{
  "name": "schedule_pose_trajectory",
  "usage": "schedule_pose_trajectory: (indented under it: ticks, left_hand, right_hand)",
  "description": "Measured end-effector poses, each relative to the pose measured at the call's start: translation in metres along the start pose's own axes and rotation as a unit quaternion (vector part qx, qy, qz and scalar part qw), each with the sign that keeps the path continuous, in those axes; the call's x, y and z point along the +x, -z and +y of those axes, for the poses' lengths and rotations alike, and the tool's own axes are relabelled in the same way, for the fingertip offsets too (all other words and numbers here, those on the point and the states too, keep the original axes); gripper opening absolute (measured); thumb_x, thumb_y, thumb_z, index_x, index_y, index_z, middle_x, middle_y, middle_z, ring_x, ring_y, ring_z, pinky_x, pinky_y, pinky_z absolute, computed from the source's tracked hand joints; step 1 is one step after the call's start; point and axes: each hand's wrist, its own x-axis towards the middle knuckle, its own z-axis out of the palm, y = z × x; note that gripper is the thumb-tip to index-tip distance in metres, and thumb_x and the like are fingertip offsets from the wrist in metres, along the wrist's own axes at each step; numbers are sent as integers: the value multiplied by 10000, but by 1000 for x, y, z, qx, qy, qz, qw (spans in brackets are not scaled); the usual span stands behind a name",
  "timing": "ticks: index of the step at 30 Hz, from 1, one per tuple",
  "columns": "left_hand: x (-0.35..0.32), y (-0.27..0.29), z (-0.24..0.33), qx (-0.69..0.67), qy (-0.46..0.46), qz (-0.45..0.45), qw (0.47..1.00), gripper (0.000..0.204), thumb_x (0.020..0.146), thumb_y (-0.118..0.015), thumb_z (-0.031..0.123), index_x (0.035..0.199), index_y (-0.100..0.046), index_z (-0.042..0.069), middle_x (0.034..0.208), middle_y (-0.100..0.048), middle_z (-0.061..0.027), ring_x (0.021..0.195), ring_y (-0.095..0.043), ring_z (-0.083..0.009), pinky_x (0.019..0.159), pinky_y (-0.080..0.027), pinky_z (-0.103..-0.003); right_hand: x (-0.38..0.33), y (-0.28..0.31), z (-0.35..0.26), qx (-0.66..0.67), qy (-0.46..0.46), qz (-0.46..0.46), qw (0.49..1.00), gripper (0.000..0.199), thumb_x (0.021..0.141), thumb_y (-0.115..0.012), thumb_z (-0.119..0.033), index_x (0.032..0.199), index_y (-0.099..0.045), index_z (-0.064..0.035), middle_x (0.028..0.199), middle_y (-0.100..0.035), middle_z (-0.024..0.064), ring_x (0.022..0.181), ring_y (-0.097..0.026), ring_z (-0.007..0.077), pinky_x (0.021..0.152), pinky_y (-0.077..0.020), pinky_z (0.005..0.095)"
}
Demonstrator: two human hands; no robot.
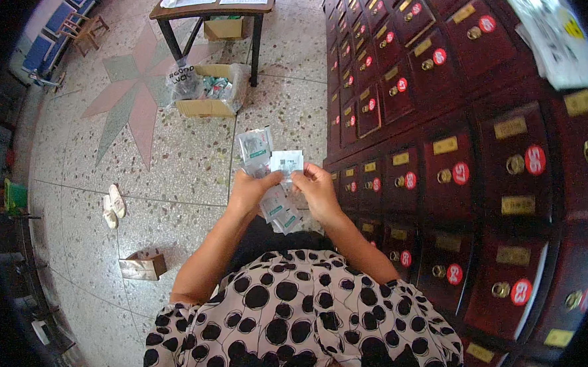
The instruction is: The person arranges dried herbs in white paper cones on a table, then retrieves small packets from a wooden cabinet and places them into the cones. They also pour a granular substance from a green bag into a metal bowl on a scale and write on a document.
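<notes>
My left hand [247, 194] is closed round a loose bunch of small clear-and-white sachets [255, 145] with green print. Some stick out above the hand, and others [282, 214] hang below it. One white sachet [286, 161], with a dark square code on its face, lies on top between my hands. My right hand [318, 192] pinches its lower right corner, while my left thumb rests at its lower left. The bunch is fanned unevenly in front of my body. What lies inside the sachets is too small to tell.
To the right rises a dark red cabinet [428, 83] of several small drawers, a plastic packet [555, 33] at its upper right. Ahead, an open cardboard box [205, 108] of packets stands by a table [212, 10]. White shoes [114, 206] and a small box [143, 265] are on the left floor.
</notes>
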Motion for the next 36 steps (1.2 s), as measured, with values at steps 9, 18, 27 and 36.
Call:
schedule_pose_trajectory:
  ticks: [9,18,27,36]
  left_hand:
    - [123,-18,32,-97,22,63,993,255,705,-604,-44,950,-551,2,854,-602,-77,731,-596,-200,638,-498,-336]
    - [256,-73,77,-120,-32,99,987,246,705,-595,-45,942,-544,-5,838,-596,-69,716,-592,-187,638,-498,-326]
    - [357,-114,127,-144,-50,133,979,214,689,-601,-51,893,-560,-5,802,-597,-54,678,-584,-153,592,-477,-280]
    - [487,-112,172,-154,-18,141,978,240,691,-606,-51,922,-551,-11,847,-603,-64,710,-593,-162,623,-486,-289]
  right_hand:
    - [131,-1,-30,56,-69,-2,996,105,822,-564,-108,880,-576,-21,683,-524,-19,584,-474,55,558,-391,196]
    - [278,40,-68,78,-86,-21,993,96,826,-558,-110,884,-569,-34,716,-535,-20,604,-482,58,562,-391,196]
    - [398,69,-108,89,-111,-42,989,126,814,-565,-131,878,-588,-25,701,-558,-18,580,-486,53,533,-386,204]
    - [531,65,-137,78,-127,-40,988,120,813,-565,-129,886,-584,-35,712,-555,-23,581,-481,51,532,-378,198]
